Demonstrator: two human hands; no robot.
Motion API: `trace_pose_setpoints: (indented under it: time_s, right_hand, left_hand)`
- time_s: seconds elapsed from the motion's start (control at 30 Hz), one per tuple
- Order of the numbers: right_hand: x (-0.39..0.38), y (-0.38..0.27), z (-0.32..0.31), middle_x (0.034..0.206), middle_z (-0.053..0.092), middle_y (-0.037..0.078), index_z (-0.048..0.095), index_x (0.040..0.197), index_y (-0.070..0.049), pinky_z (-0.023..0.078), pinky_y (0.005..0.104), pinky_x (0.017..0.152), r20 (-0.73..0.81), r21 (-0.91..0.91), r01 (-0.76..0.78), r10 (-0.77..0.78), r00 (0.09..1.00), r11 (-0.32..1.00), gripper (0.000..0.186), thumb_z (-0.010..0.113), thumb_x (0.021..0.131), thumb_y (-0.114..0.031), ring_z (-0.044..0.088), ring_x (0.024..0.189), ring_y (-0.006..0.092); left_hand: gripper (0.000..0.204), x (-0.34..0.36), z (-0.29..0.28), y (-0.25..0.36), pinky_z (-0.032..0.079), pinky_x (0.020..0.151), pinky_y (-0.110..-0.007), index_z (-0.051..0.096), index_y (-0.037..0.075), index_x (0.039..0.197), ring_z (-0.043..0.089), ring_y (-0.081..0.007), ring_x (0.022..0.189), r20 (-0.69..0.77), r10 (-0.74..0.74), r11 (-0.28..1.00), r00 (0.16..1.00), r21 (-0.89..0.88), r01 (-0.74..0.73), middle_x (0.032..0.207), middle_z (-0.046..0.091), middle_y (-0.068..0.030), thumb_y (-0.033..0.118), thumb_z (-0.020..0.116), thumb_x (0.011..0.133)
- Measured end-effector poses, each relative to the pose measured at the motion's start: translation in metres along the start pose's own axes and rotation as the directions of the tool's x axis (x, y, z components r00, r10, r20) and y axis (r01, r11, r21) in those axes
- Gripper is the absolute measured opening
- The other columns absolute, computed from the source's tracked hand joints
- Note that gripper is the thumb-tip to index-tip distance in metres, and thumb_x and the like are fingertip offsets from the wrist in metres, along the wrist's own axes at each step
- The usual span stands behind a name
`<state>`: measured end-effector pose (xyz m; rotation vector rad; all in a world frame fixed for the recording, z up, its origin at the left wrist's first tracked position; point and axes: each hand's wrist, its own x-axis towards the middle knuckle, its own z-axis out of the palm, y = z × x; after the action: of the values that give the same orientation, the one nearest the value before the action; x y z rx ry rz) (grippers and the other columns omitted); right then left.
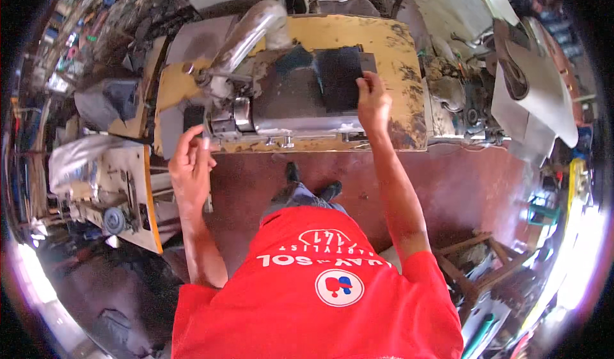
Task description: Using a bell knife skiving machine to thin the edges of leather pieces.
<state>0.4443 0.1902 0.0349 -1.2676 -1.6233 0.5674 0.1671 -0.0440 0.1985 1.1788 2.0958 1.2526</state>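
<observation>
My right hand pinches the right edge of a flat black sheet, its thumb and fingers closed. That sheet lies on top of a dark, worn metal machine with a shiny rounded front edge. At the machine's left end, my left hand has its thumb and forefinger together at the lower edge of a small black piece. The exact contact there is hard to make out. Beside the black sheet rests a dark, ragged-edged scrap.
A thick metal arm rises over the machine, which stands on a worn yellow tabletop. To the right hang pale sheets above cluttered machine parts. A small wooden table stands left, and a wooden frame lower right.
</observation>
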Motion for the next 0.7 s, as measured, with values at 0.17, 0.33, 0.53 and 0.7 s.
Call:
trace_pose_setpoints:
  time_s: [0.17,0.33,0.53,0.7]
  right_hand:
    - [-0.014,0.012,0.036,0.101,0.06,0.016,0.061,0.119,-0.01,0.053,0.0463,0.072,0.152,-0.39,0.142,-0.089,0.984,0.91,0.032,0.066,0.091,-0.024,0.063,0.087,0.0385]
    - [-0.016,0.002,0.039,0.101,0.063,0.019,0.066,0.116,-0.005,0.05,0.0447,0.083,0.108,-0.414,0.04,0.006,0.994,0.91,0.031,0.066,0.09,-0.022,0.062,0.094,0.0386]
    - [-0.026,-0.028,0.052,0.114,0.058,0.019,0.067,0.116,-0.004,0.045,0.048,0.092,0.058,-0.713,0.006,0.05,0.997,0.701,0.054,0.07,0.084,-0.048,0.056,0.107,0.0379]
    - [-0.022,-0.042,0.06,0.112,0.06,0.02,0.066,0.109,-0.001,0.043,0.0508,0.094,-0.02,-0.801,-0.196,0.301,0.953,0.566,0.072,0.074,0.073,-0.063,0.054,0.11,0.0398]
  left_hand:
    - [0.023,-0.029,-0.046,-0.081,0.047,0.059,-0.023,0.062,0.004,0.119,0.055,-0.0076,0.066,-0.21,-0.153,0.986,0.966,0.036,0.163,0.085,0.06,-0.0024,0.008,0.06,0.097]
    - [0.023,-0.011,-0.083,-0.135,0.049,0.063,-0.028,0.062,0.002,0.118,0.057,-0.0129,0.069,-0.159,-0.104,0.98,0.982,0.149,0.128,0.089,0.062,-0.0068,0.009,0.061,0.095]
    - [0.024,0.04,-0.114,-0.192,0.049,0.069,-0.033,0.061,0.0,0.116,0.06,-0.0207,0.075,-0.017,0.097,0.942,0.995,0.323,-0.086,0.091,0.063,-0.012,0.01,0.062,0.095]
    - [0.022,0.078,-0.124,-0.235,0.05,0.071,-0.035,0.062,0.001,0.113,0.062,-0.0235,0.079,0.065,0.105,0.944,0.992,0.308,-0.12,0.094,0.062,-0.0131,0.013,0.063,0.095]
